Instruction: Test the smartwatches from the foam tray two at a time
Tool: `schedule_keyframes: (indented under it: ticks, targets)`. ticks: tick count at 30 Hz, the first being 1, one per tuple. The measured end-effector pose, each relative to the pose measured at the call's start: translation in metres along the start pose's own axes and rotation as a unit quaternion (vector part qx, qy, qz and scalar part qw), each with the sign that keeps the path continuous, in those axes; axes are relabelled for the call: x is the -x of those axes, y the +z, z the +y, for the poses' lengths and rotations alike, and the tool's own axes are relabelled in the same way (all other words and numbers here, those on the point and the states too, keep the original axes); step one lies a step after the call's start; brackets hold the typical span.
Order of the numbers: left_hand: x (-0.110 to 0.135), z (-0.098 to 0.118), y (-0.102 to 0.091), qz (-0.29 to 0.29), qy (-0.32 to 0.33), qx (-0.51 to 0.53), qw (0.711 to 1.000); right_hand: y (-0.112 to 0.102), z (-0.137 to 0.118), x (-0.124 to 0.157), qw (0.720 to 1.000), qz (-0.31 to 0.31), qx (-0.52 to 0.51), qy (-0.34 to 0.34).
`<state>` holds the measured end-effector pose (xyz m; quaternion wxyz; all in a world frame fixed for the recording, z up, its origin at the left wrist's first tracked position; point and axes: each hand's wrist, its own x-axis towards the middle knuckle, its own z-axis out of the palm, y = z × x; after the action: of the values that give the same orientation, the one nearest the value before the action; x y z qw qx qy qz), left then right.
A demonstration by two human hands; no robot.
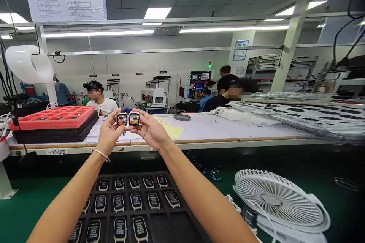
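My left hand (110, 131) pinches a smartwatch body (122, 119) with a pale case and a lit, colourful screen. Right beside it, my right hand (149, 129) grips a second smartwatch (134, 119), its screen lit in much the same way. Both are held up side by side above the far shelf's front edge, screens facing me. Below my forearms lies a black compartment tray (161, 228) with rows of similar watches, their screens dark with lines of white text. Two front compartments at the right hold no watch. My arms cover parts of the tray.
Red trays on black ones (54, 117) stand at the left of the white shelf (211, 129). Clear plastic trays (299, 117) are stacked at the right. A white fan (270, 199) stands on the green bench at lower right. Several people sit or stand beyond.
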<state>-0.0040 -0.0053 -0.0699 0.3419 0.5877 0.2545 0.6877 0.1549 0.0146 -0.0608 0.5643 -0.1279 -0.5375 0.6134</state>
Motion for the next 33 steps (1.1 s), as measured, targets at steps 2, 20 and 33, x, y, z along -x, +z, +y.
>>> schedule_keyframes:
  ticks: [2,20,33]
  targets:
    - [-0.001,0.002,0.0,0.0,0.005,0.0,1.0,0.002,-0.002,-0.001,1.0,-0.003,0.007,-0.002]
    - [-0.036,0.017,-0.005,-0.033,0.093,-0.01,0.995,0.019,-0.033,-0.023,0.996,-0.052,0.064,-0.029]
    - [-0.024,0.03,-0.01,-0.043,0.091,-0.008,0.995,0.008,-0.039,-0.01,0.98,-0.108,0.149,-0.08]
